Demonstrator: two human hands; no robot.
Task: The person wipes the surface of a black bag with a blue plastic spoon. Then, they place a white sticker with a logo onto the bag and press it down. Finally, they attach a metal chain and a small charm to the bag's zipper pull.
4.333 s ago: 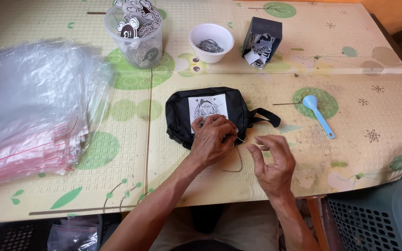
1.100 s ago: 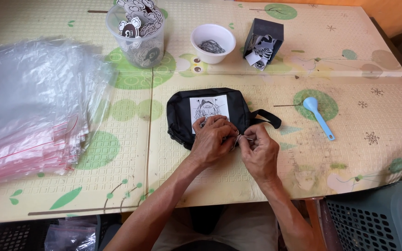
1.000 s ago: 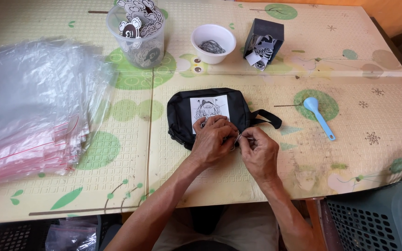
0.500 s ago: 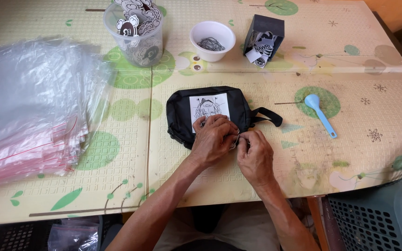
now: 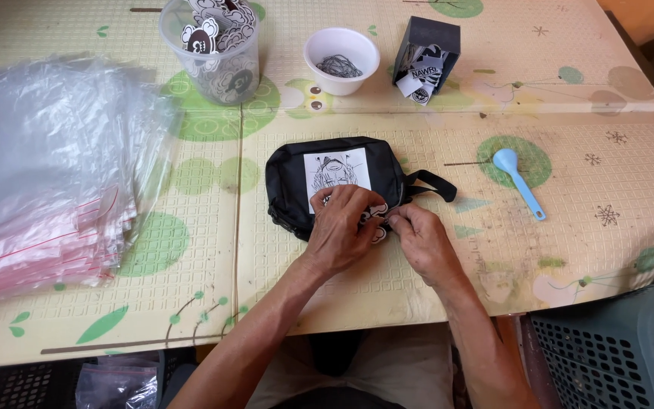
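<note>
While the black pouch [image 5: 342, 185] lies flat on the counter [image 5: 569, 250], a small black-and-white tag [image 5: 376, 227] at its lower edge is pinched by the left hand [image 5: 342, 231] and right hand [image 5: 421, 238], both closed, so the fastening seems unfinished.

Two hands at work here, the left hand [image 5: 344, 227] and the right hand [image 5: 420, 237], both on one black pouch [image 5: 334, 170]. Up top on the worktop [image 5: 584, 250]: one clear plastic cup [image 5: 213, 57] stuffed with black-and-white cutouts, too many to count, one white bowl [image 5: 341, 60], one dark box [image 5: 427, 57] of tags. One light blue spoon [image 5: 518, 182] off to the side. One big stack of clear bags [image 5: 47, 167], too many to number. One green crate [image 5: 607, 348].
</note>
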